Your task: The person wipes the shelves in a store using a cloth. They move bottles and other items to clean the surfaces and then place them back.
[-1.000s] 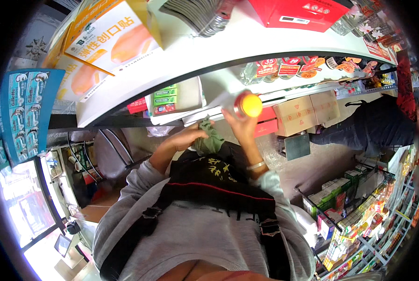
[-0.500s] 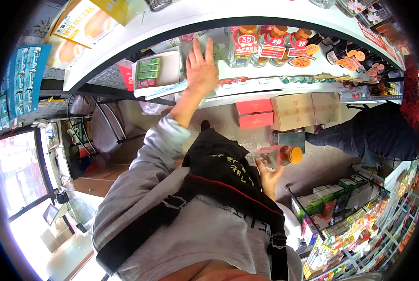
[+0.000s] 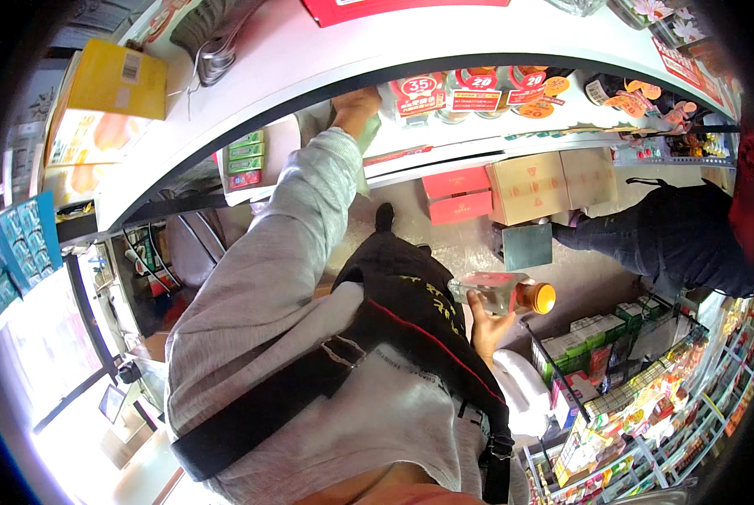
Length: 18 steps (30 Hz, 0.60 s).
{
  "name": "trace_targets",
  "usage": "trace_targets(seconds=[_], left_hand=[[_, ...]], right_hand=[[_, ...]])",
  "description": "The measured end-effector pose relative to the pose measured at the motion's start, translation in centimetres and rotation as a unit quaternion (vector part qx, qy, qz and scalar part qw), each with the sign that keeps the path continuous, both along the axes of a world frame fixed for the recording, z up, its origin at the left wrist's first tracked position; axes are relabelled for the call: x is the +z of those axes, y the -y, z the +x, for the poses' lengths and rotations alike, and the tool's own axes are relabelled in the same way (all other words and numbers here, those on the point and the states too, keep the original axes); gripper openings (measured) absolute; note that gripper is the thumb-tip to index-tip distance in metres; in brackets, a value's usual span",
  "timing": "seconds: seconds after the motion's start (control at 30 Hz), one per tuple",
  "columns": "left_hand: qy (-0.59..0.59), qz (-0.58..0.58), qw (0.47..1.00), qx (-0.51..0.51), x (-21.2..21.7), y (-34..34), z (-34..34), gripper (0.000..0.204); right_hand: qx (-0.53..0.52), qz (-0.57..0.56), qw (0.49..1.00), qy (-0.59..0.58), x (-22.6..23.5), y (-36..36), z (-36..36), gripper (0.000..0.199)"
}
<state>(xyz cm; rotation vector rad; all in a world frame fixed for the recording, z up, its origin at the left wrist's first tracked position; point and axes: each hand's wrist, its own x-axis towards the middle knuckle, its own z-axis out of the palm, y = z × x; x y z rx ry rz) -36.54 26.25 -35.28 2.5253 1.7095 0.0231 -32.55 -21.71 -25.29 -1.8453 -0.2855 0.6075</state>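
Head view: your right grip (image 3: 487,326) is clamped on the orange-capped clear jar (image 3: 496,291); your left grip (image 3: 357,109) is at the white shelf (image 3: 446,140), apart or together I cannot tell.

Clear bottle (image 3: 486,291): red label, orange-yellow round screw lid (image 3: 540,298). Long fabric sleeve (image 3: 309,194): plain grey. Black fabric apron (image 3: 385,268): yellow lettering, thin red piping. Flat shelf top (image 3: 326,40): white, black curved edge. Rectangular carton (image 3: 457,181): bright red. Tan cardboard box (image 3: 528,185): red print. Boxy carton (image 3: 99,80): yellow, white barcode patch. Oval paper tag (image 3: 538,109): orange.
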Motion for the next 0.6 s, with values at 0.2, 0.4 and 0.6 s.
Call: trace_targets(seconds=[0.2, 0.4, 0.6], left_hand=[[-0.047, -0.116, 0.990, 0.057, 2.6, 0.5, -0.7, 0.055], [-0.029, -0.088, 0.991, 0.098, 1.8, 3.5, -2.3, 0.057], [-0.003, -0.063, 0.997, -0.054, 3.5, 11.6, -4.7, 0.055]], right_hand=[[-0.029, 0.010, 0.999, -0.022, -0.7, -0.2, -0.2, 0.044], [0.010, 0.022, 0.999, -0.029, -1.3, 0.7, 0.1, 0.049], [0.038, 0.011, 0.999, -0.021, -1.6, 1.9, 0.6, 0.053]])
